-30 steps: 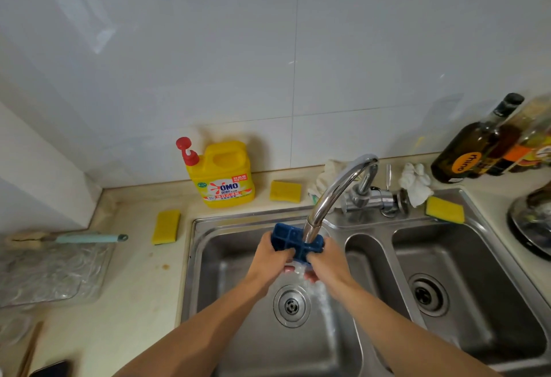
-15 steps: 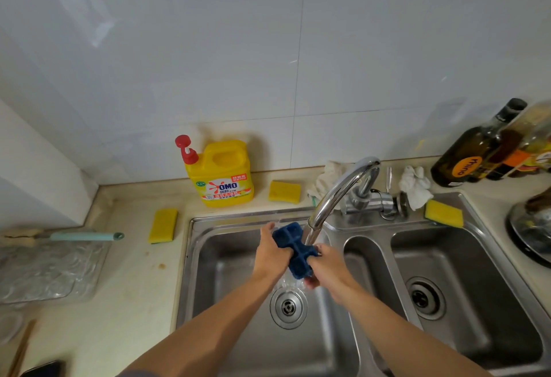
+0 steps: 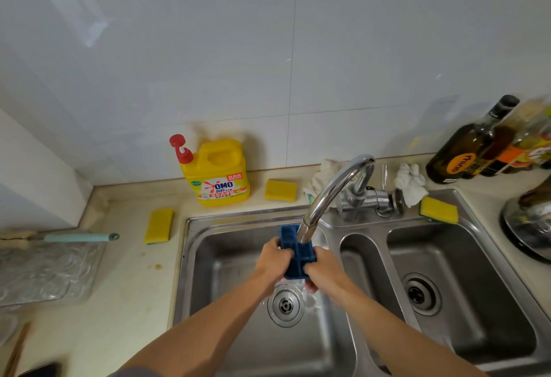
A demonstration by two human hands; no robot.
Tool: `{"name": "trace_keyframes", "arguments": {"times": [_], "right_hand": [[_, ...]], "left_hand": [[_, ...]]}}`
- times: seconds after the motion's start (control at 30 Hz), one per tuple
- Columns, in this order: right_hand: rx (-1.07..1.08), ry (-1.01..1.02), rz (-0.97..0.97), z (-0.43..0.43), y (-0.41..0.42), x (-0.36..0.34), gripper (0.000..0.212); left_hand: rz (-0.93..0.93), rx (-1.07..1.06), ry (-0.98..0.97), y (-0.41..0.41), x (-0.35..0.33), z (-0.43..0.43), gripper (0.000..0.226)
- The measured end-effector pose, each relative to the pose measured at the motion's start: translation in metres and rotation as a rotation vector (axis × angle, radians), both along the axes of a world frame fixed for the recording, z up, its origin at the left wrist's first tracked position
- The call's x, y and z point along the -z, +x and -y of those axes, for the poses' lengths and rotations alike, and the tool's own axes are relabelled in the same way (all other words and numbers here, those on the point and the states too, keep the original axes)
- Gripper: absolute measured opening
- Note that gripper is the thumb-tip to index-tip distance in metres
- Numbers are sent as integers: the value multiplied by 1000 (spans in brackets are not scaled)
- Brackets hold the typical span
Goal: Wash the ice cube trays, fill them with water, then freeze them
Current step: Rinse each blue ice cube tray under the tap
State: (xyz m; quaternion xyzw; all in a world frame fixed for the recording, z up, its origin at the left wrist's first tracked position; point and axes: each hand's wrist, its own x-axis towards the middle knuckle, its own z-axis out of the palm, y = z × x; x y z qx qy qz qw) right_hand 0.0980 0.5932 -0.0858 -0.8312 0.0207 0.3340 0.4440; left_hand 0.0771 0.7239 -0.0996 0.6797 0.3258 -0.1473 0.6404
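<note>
A small blue ice cube tray is held over the left sink basin, just under the spout of the curved chrome faucet. The tray stands steeply tilted, its long side running away from me. My left hand grips its left edge, and my right hand grips its lower right end. Water splashes down onto the drain below the hands.
A yellow OMO detergent jug stands behind the sink. Yellow sponges lie at the left, behind the sink and on the right rim. Dark bottles and a pot lid sit at the right. A brush lies at the left.
The tray has turned from lying across under the spout to standing nearly upright and lengthwise. Both hands shifted with it, staying under the faucet.
</note>
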Motion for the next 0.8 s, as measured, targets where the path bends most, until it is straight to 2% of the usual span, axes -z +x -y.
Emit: {"name": "trace_keyframes", "arguments": {"times": [0.2, 0.37, 0.53, 0.7, 0.8], "right_hand": [[52, 15, 39, -3, -3, -2, 20], [58, 63, 65, 2, -2, 0, 18], [136, 139, -6, 2, 0, 1, 14], [220, 163, -30, 0, 2, 0, 12], [237, 188, -65, -1, 5, 0, 11]], "left_hand": [[5, -116, -92, -2, 1, 7, 20], [-36, -135, -183, -2, 1, 4, 25], [54, -38, -21, -1, -5, 1, 32], [99, 53, 125, -2, -13, 5, 21], [104, 86, 160, 0, -14, 4, 29]]}}
